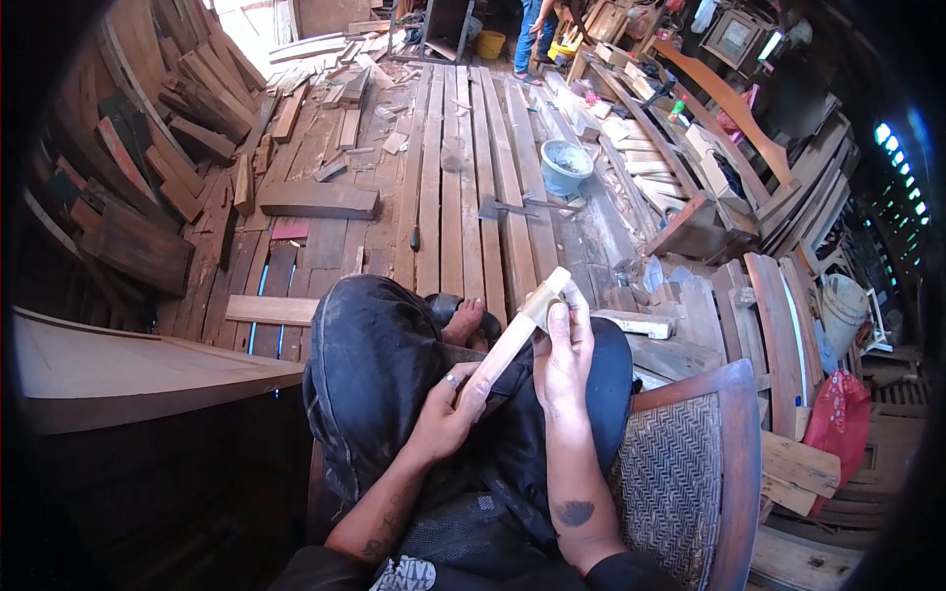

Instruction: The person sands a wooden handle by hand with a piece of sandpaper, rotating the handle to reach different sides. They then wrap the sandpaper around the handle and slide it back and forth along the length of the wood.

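Observation:
A pale, narrow strip of wood (506, 347) slants up and away over my lap. My left hand (448, 412) is closed around its lower end, a ring showing on one finger. Near the upper end, a tan, sheet-like piece (535, 306) wraps the strip; it looks like sandpaper, but I cannot be sure. My right hand (564, 357) pinches there, thumb towards me, with its fingers partly hidden behind. The strip's tip sticks out beyond the tan sheet. Both hands are above my dark trousers (370, 364).
A woven-back chair (675, 458) stands close on my right, a pale board (158, 369) on my left. Ahead on the plank floor lie a hammer-like tool (507, 208), a thick wood block (320, 200) and a bucket (567, 167). A person (533, 37) stands farther back.

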`<state>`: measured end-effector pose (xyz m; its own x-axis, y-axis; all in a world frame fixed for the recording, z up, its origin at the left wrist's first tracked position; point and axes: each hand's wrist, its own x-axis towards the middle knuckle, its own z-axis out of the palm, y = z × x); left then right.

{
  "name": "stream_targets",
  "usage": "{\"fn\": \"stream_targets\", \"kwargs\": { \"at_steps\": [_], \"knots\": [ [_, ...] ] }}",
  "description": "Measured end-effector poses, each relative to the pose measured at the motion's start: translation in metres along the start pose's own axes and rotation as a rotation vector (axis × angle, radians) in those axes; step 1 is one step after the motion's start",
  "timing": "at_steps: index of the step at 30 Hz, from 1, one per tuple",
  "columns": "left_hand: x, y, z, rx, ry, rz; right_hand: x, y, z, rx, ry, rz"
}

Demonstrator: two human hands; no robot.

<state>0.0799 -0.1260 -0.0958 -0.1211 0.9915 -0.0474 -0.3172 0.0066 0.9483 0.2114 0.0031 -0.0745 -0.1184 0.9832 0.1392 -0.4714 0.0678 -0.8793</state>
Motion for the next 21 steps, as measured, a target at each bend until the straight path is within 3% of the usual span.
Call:
{"fn": "stream_targets", "kwargs": {
  "at_steps": [9, 21],
  "knots": [
    [-0.0008, -0.0035, -0.0043, -0.022, -0.018, -0.037, -0.0016, -0.0019, 0.0034, 0.082, -0.003, 0.005],
    [-0.0013, -0.0028, -0.004, -0.08, -0.004, -0.05, -0.0052, 0.0077, -0.0025, -0.076, -0.065, -0.063]
  ]
}}
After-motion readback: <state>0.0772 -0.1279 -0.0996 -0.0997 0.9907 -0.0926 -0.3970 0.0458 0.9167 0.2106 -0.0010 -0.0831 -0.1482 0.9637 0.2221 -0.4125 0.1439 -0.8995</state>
